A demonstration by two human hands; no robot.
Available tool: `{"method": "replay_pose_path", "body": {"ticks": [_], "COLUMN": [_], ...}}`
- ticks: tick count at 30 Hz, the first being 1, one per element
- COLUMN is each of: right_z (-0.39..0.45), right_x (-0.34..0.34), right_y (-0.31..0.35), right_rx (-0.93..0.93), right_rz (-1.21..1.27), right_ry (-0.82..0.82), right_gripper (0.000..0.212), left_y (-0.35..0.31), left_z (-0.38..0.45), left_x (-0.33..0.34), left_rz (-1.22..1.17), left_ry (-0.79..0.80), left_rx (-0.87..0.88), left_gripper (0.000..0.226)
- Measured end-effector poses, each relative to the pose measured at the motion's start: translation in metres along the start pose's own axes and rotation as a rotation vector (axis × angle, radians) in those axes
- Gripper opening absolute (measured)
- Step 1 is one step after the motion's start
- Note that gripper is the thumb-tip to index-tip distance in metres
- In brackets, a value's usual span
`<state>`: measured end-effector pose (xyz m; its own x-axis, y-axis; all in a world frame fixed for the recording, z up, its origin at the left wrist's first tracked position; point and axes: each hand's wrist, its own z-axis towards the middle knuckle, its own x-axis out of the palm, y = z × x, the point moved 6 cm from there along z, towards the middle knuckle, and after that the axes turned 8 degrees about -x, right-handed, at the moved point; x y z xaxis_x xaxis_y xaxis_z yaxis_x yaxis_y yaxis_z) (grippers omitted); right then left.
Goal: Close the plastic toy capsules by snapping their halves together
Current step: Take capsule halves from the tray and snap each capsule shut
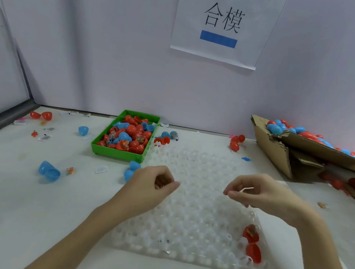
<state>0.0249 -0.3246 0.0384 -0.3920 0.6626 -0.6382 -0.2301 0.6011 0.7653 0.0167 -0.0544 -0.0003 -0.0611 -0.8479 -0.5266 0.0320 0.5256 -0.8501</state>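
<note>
The right hand pinches a thin white strip in its grip; the left hand hovers with fingers curled, holding nothing I can see. Both hang over the clear dimpled tray, where an open red capsule sits at its near right corner. More capsule halves fill the green bin behind, on the white surface.

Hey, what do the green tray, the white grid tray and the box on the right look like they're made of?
Green tray: likely molded plastic, glossy, uniform color, crisp walls. White grid tray: seemingly translucent plastic, rows of shiny round cups. Box: corrugated cardboard, matte brown, torn flaps showing layered edges.
</note>
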Motion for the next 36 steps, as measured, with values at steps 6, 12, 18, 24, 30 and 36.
{"method": "replay_pose_path", "body": {"ticks": [6,12,18,24,30,36], "right_z": [-0.027,-0.033,-0.029,-0.027,-0.021,-0.020], "right_x": [-0.009,-0.003,0.001,0.001,0.007,0.005], "right_y": [-0.010,-0.017,-0.020,-0.024,-0.028,-0.025], "right_rx": [0.066,0.146,0.194,0.212,0.267,0.230], "right_rz": [-0.098,-0.153,-0.242,-0.321,-0.420,-0.449], "right_ry": [0.217,0.314,0.296,0.290,0.274,0.233], "right_gripper": [0.020,0.023,0.014,0.008,0.006,0.007], "left_y": [0.001,0.000,0.000,0.001,0.002,0.005], "left_z": [-0.001,-0.002,-0.002,-0.002,-0.001,0.001], "left_x": [0.003,0.005,0.005,0.005,0.006,0.007], "left_rz": [0.217,0.259,0.256,0.256,0.248,0.243], "left_ry": [-0.030,-0.034,-0.039,-0.037,-0.025,-0.019], "left_rx": [0.062,0.075,0.083,0.089,0.089,0.102], "left_gripper": [0.014,0.012,0.011,0.012,0.013,0.013]}}
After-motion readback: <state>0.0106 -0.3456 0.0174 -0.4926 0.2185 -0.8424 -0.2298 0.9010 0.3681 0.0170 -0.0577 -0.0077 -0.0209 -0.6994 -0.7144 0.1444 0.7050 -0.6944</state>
